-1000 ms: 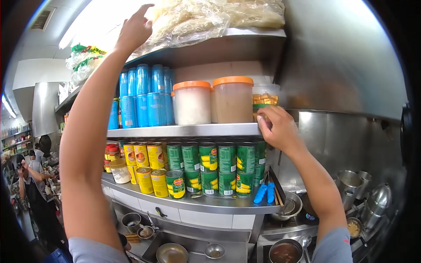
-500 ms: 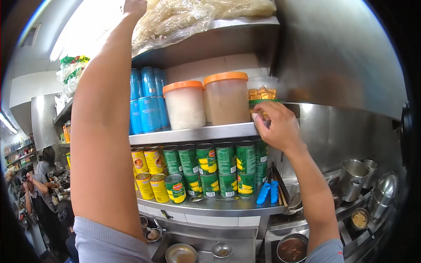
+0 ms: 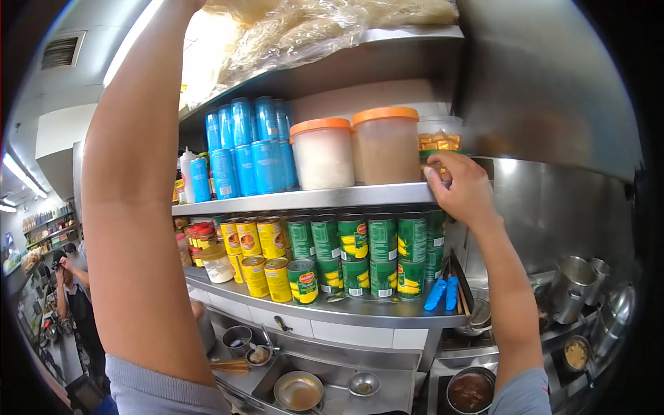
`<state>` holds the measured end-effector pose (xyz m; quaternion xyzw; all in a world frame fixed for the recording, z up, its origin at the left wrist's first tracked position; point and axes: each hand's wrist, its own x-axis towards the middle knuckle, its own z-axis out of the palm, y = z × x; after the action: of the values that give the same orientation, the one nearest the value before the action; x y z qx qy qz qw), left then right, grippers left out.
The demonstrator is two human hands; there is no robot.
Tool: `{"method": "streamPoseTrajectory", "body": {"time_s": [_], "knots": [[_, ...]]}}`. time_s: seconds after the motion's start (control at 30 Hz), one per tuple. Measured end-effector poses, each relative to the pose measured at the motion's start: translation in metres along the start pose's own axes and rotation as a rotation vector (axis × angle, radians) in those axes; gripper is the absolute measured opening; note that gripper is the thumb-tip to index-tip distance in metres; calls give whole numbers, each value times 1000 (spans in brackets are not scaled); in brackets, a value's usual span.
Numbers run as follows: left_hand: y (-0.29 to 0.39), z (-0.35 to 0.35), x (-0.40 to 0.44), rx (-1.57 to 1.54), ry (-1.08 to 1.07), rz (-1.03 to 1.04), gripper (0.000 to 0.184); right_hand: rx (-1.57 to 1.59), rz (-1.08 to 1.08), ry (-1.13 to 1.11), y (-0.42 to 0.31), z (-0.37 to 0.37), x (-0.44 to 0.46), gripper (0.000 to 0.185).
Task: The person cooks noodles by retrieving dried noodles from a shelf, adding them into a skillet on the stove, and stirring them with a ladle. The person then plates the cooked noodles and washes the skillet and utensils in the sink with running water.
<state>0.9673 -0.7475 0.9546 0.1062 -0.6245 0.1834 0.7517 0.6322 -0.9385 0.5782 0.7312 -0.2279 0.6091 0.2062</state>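
My right hand (image 3: pixel 462 183) is at the right end of the middle shelf (image 3: pixel 311 200), in front of a clear tub of gold-wrapped cubes (image 3: pixel 440 141). Its fingers are bent, with a gap between thumb and forefinger, and nothing shows in them; I cannot tell whether they touch the tub. My left arm reaches up past the upper shelf, where crumpled clear plastic bags (image 3: pixel 297 34) lie. Only the base of my left hand (image 3: pixel 188 3) shows at the top edge, its fingers cut off. Two orange-lidded tubs, one white inside (image 3: pixel 323 155) and one brown (image 3: pixel 386 149), stand beside the right hand.
Blue cans (image 3: pixel 266 166) stand on the middle shelf. Green cans (image 3: pixel 382 238), yellow cans (image 3: pixel 279 280) and blue-handled tools (image 3: pixel 436 295) fill the shelf below. A sink counter with a metal pan (image 3: pixel 299 391), a dark pot (image 3: pixel 471 391) and tall pots (image 3: pixel 575 290) lie lower. A person (image 3: pixel 72 297) stands far left.
The view has shifted left, showing more cans and sink counter. My left hand has passed mostly out of the top of the picture. My right hand stays by the tub of gold-wrapped cubes.
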Motion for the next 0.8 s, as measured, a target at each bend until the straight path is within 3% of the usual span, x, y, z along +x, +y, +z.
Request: {"method": "streamPoseTrajectory", "body": {"time_s": [0.2,0.27,0.3,0.37,0.47,0.53,0.57,0.63,0.67,0.73,0.8], "knots": [[33,-18,-16,-131,-49,17,57,-87,201,-94,-12,1,14,20],[28,-27,-17,-239,-53,65,56,188,19,128,-11,12,28,22],[28,-32,-14,-273,-19,71,51,193,18,126,-17,15,36,22],[28,-40,-15,-300,14,78,47,549,52,127,-40,25,56,27],[12,-63,-4,-316,-58,123,37,941,159,-68,-90,28,91,49],[-30,-116,54,-730,-450,-4,29,1194,243,-186,-123,36,113,64],[-16,-107,32,-723,-447,-8,29,1312,273,-263,-136,43,127,72],[36,-70,-48,-390,8,138,25,1595,360,-336,-169,47,151,67],[48,-69,-63,-379,13,134,25,1602,364,-346,-183,50,168,67],[65,-74,-83,-413,2,190,25,1905,278,-569,-208,52,195,130],[84,-87,-107,-444,-18,224,25,2027,333,-551,-234,48,203,131]]}}
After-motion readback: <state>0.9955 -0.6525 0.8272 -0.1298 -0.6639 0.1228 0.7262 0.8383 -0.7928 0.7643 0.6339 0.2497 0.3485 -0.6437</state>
